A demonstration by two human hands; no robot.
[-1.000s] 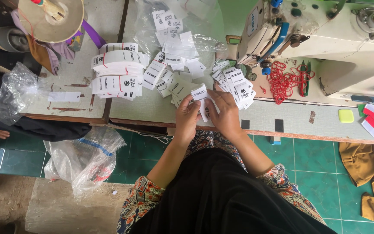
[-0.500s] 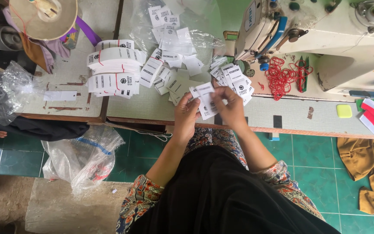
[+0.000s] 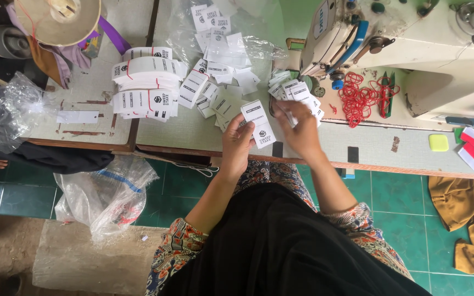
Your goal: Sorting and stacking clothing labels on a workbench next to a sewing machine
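Observation:
My left hand [image 3: 236, 143] holds a small stack of white printed paper tags [image 3: 259, 125] upright over the table's front edge. My right hand [image 3: 298, 127] reaches over a loose heap of the same tags [image 3: 296, 91] and pinches one between thumb and fingers. More loose tags [image 3: 219, 97] lie scattered just left of the hands. Bundles of tags bound with red rubber bands [image 3: 148, 82] are stacked further left. A pile of red rubber bands [image 3: 356, 97] lies to the right of my right hand.
A white sewing machine [image 3: 412, 44] fills the table's right back. A clear plastic bag with tags [image 3: 231, 27] lies at the back, another bag [image 3: 106, 194] on the green tiled floor. Brown cloth [image 3: 467, 219] lies at right. A yellow pad [image 3: 438, 142] sits by red-white labels [image 3: 472, 149].
My hands have parted: the left keeps the tag stack while the right has moved right onto the loose heap. The view has shifted slightly.

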